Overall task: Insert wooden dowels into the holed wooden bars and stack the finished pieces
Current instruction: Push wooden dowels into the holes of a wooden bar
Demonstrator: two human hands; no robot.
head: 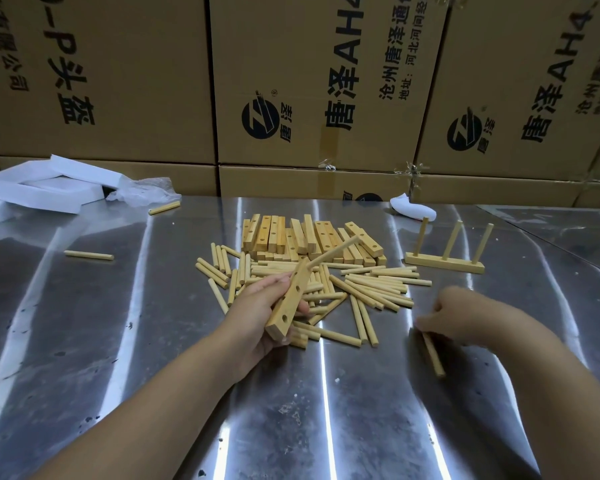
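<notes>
My left hand [257, 313] grips a holed wooden bar [290, 303] tilted above the table, with one dowel [333, 252] stuck in its far hole and pointing up and right. My right hand [461, 313] pinches a single loose dowel [433, 355] that lies on the steel table. Between the hands spreads a heap of loose dowels [371, 289]. Behind it lies a pile of holed bars [305, 237]. At the right stands a finished bar with three upright dowels [445, 261].
The shiny steel table [153, 341] runs to a wall of stacked cardboard boxes [309, 98]. White foam pieces [42, 188] and a clear plastic bag [142, 192] sit at the back left. Two stray dowels [89, 255] lie left of the heap. A white scrap [413, 209] lies behind the finished piece.
</notes>
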